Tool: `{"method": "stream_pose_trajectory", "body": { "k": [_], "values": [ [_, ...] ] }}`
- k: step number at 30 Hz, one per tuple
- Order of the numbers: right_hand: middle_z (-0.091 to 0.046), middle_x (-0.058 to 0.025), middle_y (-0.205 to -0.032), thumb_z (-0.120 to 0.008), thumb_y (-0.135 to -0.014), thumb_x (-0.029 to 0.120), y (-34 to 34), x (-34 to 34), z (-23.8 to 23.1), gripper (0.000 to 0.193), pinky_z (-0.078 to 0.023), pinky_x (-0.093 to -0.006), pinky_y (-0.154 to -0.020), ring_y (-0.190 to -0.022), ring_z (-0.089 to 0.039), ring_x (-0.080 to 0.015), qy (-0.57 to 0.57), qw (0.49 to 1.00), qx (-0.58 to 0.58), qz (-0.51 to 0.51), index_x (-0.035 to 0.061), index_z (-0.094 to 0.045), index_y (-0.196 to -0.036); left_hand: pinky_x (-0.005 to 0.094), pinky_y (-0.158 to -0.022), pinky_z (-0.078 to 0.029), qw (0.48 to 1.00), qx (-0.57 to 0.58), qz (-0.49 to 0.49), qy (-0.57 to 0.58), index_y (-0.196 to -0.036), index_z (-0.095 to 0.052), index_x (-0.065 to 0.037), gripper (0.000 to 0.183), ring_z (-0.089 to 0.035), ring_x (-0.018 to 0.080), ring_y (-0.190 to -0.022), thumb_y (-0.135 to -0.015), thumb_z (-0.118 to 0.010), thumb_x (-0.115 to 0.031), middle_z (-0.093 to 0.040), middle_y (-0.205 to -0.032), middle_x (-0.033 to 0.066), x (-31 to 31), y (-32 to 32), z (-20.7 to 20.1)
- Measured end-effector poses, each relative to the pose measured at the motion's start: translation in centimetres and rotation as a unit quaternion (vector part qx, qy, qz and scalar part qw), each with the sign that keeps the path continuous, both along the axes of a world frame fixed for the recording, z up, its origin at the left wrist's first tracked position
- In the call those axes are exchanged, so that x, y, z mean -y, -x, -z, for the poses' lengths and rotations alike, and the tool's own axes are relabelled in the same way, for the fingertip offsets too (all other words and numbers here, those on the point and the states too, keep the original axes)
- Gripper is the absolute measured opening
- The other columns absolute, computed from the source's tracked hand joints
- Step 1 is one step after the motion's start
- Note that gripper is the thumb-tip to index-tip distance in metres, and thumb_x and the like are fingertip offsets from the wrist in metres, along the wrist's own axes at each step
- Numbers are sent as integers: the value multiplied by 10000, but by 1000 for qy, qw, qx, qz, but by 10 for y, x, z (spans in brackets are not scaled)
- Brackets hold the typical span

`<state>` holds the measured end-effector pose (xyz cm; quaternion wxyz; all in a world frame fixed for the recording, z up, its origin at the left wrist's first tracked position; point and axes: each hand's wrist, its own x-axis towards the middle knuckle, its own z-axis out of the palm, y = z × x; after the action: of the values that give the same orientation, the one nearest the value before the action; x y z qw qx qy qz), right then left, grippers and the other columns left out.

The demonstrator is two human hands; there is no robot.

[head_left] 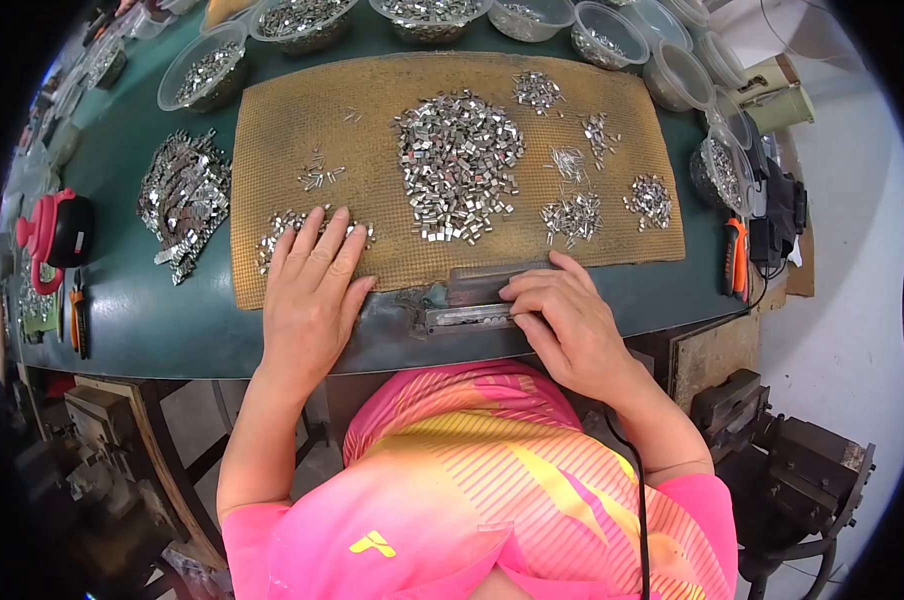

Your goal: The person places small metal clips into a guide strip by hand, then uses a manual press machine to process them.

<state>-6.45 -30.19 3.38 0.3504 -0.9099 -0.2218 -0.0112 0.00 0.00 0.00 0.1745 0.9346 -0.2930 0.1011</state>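
My left hand (pixel 317 270) lies nearly flat at the front left of the tan textured mat (pixel 372 90). Its fingers are apart and rest on a small pile of shiny metal pieces (pixel 277 235), partly covering it. By the table's front edge, my right hand (pixel 564 315) is curled over the right end of a narrow metal channel fixture (pixel 467 318), thumb and fingers drawn together. Whatever sits under those fingertips is hidden. Beyond both hands, a large heap of small silver metal links (pixel 459 165) covers the mat's middle.
Smaller piles of metal pieces (pixel 572 217) dot the mat's right side. Linked metal bands (pixel 184 195) are heaped to the left. Plastic tubs (pixel 204 68) line the back. Orange-handled pliers (pixel 736 258) lie at right, another pair (pixel 78 315) at left beside a pink-and-black pot (pixel 67 228).
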Motion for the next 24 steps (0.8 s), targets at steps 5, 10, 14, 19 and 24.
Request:
{"method": "stream_pose_trajectory", "body": {
  "k": [5, 10, 14, 19, 24],
  "values": [
    [-696, -92, -1134, -705, -878, 21, 1, -2, -1, 185, -445, -537, -1088, -1092, -669, -299, 38, 998, 44, -7, 64, -584, -1011, 519, -1172, -350, 1000, 14, 1, -3, -1416, -607, -77, 505, -477, 366, -1422, -927, -713, -148, -567, -1492, 124, 0, 2, 0],
    [-687, -96, -1143, -706, -863, 26, 7, -7, 2, 233, -478, -508, -1056, -1090, -668, -295, 74, 992, 104, 6, 54, -603, -1070, 520, -1176, -348, 1000, 25, -3, 19, -1406, -615, -71, 510, -465, 392, -1428, -910, -725, -119, -564, -1491, 142, 5, 5, -3],
    [-690, -117, -1186, -701, -865, 39, 6, 0, -3, 290, -476, -498, -1069, -1152, -661, -294, 60, 996, 58, -6, 39, -628, -1146, 521, -1163, -374, 997, 40, 5, 68, -1349, -658, -59, 492, -457, 436, -1423, -865, -749, -62, -572, -1472, 168, 14, 11, -9],
    [-696, -120, -1238, -716, -860, 40, 13, 12, -7, 325, -490, -496, -1063, -1177, -664, -308, 42, 998, 37, 27, 38, -648, -1178, 526, -1050, -474, 983, 33, 113, 142, -1274, -685, -59, 499, -505, 424, -1371, -790, -807, -73, -610, -1408, 143, 39, 19, -11],
    [-684, -123, -1263, -740, -864, 97, 26, 30, -4, 383, -502, -482, -1046, -1185, -652, -321, 70, 992, 88, 65, 47, -667, -1237, 488, -970, -519, 963, -3, 211, 169, -1229, -728, -108, 473, -608, 379, -1221, -766, -821, -86, -683, -1248, 97, 66, 28, -7]
  ]
}}
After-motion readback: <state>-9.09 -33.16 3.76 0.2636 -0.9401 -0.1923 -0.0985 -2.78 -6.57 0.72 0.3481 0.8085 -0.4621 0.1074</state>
